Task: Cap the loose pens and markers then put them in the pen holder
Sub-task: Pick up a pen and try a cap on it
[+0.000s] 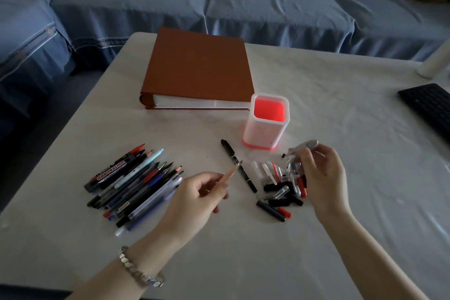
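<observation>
Head view. White table (pixel 341 221), blue sofa (pixel 267 12) behind it.

Left hand (pixel 194 198): thumb and curled fingers pinch a peach pen (pixel 227 176), held slantwise above the table, metal tip up and to the right. The tip hangs over a black marker (pixel 238 166) that lies capped on the table. Beaded bracelet (pixel 140 271) on that wrist.

Right hand (pixel 323 178): fingers curled, fingertips pinching a clear piece (pixel 304 146) raised above the heap of loose caps (pixel 282 186) (blurred; cap or pen, cannot tell which).

Pen holder (pixel 265 134): white walls, red inside and red base, upright just beyond the caps and near the right hand. Nothing seen standing in it.

Pile of pens (pixel 136 182): lying side by side on the table left of the left hand, a whiteboard marker among them.

Also on the table: brown binder (pixel 199 68) flat behind the holder, black keyboard (pixel 428 109) at the right edge.
</observation>
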### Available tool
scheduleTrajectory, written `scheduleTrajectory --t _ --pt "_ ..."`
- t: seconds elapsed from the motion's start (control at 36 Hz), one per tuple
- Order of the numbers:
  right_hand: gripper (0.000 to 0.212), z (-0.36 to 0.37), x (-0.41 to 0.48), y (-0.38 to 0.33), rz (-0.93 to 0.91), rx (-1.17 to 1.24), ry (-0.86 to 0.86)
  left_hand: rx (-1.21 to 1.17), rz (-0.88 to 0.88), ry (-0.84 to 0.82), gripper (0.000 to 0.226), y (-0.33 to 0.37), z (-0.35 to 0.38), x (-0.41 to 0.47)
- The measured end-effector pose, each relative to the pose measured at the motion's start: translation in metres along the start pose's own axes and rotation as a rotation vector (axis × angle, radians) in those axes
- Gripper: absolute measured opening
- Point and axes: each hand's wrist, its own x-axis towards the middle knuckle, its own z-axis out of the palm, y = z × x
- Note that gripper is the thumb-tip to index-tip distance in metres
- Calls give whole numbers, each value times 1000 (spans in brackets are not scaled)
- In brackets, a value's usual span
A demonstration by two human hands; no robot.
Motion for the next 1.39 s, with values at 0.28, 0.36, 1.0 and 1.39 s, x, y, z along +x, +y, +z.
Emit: scheduleTrajectory --t 0.28,0.36,1.0,1.39 --pt "17 10 -30 -17 152 356 -173 -44 40 -127 12 12 1 -9" --pt "17 12 -33 -18 149 339 -171 -49 32 -129 13 12 1 -12" --pt "67 13 -40 -20 132 335 -376 302 293 -122 29 3 -14 -17" --pt "49 27 -52 -14 168 389 -428 401 388 -54 29 4 -17 -12"
